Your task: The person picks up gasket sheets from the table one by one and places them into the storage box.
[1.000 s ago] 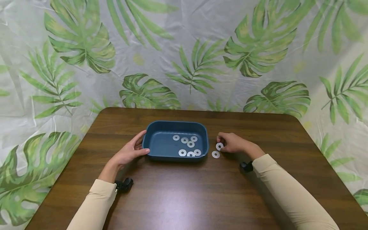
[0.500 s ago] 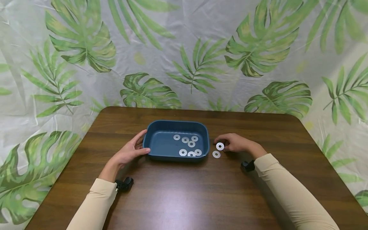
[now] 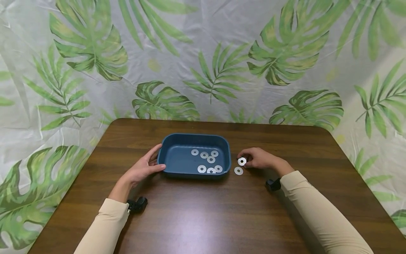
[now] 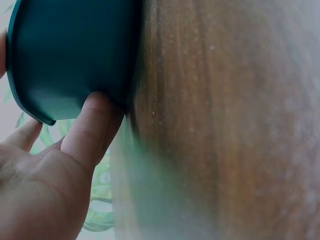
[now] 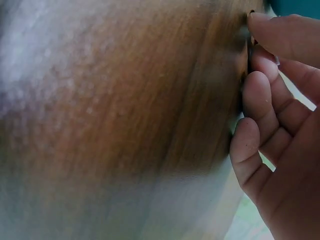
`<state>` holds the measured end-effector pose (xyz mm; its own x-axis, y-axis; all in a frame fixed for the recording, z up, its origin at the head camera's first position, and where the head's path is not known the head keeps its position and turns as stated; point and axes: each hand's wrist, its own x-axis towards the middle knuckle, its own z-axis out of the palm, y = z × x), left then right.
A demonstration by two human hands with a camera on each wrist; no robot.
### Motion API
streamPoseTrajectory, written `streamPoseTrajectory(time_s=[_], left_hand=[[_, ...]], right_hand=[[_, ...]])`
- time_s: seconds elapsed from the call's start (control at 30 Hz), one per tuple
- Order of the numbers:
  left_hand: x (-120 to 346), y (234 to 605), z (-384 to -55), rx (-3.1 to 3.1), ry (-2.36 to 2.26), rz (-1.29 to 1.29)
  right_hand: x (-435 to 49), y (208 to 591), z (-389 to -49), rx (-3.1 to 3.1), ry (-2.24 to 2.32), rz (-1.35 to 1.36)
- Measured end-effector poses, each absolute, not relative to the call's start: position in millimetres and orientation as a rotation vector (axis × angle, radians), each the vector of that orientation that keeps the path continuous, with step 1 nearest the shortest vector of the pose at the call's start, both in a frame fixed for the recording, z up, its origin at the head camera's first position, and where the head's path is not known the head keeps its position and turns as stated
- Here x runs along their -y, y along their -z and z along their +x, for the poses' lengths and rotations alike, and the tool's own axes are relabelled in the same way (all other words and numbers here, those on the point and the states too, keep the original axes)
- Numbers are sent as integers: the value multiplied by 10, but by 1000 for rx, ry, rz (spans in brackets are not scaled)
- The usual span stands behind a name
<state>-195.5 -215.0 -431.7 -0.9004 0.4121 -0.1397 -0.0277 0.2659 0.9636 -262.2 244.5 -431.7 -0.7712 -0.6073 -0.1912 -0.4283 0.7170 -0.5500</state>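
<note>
A dark blue tray (image 3: 177,174) rests on the table with several flat metal washers (image 3: 202,169) lying in its right part. My left hand (image 3: 142,169) holds the tray's left end, its thumb at the front corner and its fingers along the side. In the left wrist view fingertips (image 4: 95,105) touch the outer wall. Right of the tray, my right hand (image 3: 258,158) pinches a shiny washer (image 3: 242,161) close to the tabletop. Another washer (image 3: 238,171) lies flat just in front of it. The right wrist view mostly hides the pinched washer behind curled fingers (image 5: 257,95).
The brown wooden table (image 3: 196,215) has a leaf-printed cloth (image 3: 215,53) hanging behind its far edge. A small black device (image 3: 137,204) is strapped at the left wrist, and another black device (image 3: 272,183) at the right wrist.
The pinched washer and the right fingers have shifted only slightly. The left hand and the tray stay in place.
</note>
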Motion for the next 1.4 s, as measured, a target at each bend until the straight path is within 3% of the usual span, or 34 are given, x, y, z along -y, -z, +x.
streamPoseTrajectory(time_s=[0.87,1.4], left_hand=[[2136,4319,-1969,-2176,-1660,346],[2151,4323,-1944,-2157,-1676,352]], right_hand=[[-2512,4324,-2613,-2633,797,-821],[-2435,4030,-2627,-2762,851,-782]])
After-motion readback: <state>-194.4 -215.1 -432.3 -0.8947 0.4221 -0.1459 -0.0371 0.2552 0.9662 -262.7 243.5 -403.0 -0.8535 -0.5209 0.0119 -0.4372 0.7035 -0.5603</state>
